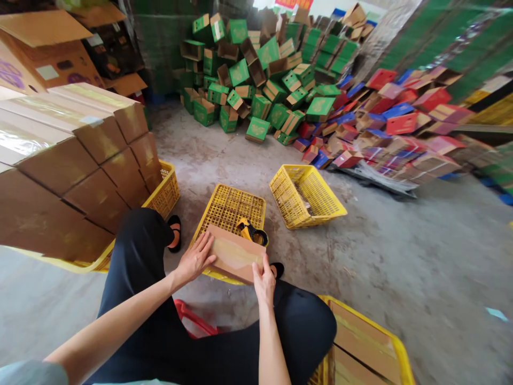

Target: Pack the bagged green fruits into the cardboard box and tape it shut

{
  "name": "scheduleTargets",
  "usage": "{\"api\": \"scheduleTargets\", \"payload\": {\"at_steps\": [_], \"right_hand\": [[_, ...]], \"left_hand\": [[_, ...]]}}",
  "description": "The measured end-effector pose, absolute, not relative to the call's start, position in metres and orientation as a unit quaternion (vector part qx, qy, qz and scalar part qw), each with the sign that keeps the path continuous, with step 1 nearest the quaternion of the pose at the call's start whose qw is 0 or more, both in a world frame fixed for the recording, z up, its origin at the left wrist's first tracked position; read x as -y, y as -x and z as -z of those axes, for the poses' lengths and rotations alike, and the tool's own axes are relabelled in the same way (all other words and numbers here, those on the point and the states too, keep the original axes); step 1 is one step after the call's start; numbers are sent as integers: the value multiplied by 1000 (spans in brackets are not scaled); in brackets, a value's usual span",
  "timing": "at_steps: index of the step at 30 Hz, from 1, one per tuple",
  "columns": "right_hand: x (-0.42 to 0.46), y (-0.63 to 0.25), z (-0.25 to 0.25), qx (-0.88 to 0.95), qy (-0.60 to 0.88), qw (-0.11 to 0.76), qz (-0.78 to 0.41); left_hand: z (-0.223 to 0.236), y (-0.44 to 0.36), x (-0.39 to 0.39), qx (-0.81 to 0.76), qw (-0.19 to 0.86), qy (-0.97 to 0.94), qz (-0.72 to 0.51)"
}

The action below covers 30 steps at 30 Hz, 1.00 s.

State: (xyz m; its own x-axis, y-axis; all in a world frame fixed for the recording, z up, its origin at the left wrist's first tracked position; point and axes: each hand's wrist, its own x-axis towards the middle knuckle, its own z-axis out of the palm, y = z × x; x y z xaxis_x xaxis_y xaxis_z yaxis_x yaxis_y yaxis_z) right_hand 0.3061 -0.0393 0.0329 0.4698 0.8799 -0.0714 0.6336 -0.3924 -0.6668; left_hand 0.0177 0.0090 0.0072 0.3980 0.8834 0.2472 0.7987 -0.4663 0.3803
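Note:
A flat brown cardboard box (232,252) with a strip of clear tape along its top rests over an upturned yellow crate (236,200). At the box's left end, my left hand (195,258) holds it with fingers extended along the edge and thumb on the top. My right hand (263,279) grips the right end, thumb on top; its other fingers are partly hidden. Just beyond the box, a yellow and black tape dispenser (252,232) lies on the crate.
Stacked brown cartons (96,144) fill a yellow crate on the left. A yellow basket (308,195) stands ahead to the right; another crate (403,353) near my right knee holds cartons. Heaps of green boxes (256,128) and red and blue boxes (401,124) lie farther back.

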Motion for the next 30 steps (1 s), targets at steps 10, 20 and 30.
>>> {"api": "scheduleTargets", "payload": {"at_steps": [10,20,30], "right_hand": [[41,-295,-28,432,804,328,-244],[34,-292,-5,377,819,353,-251],[30,-298,4,416,805,366,-211]], "left_hand": [[-18,-91,4,-466,43,-869,-163],[-26,-116,5,-417,101,-888,-163],[-21,-30,-16,-524,125,-821,-187]]}}
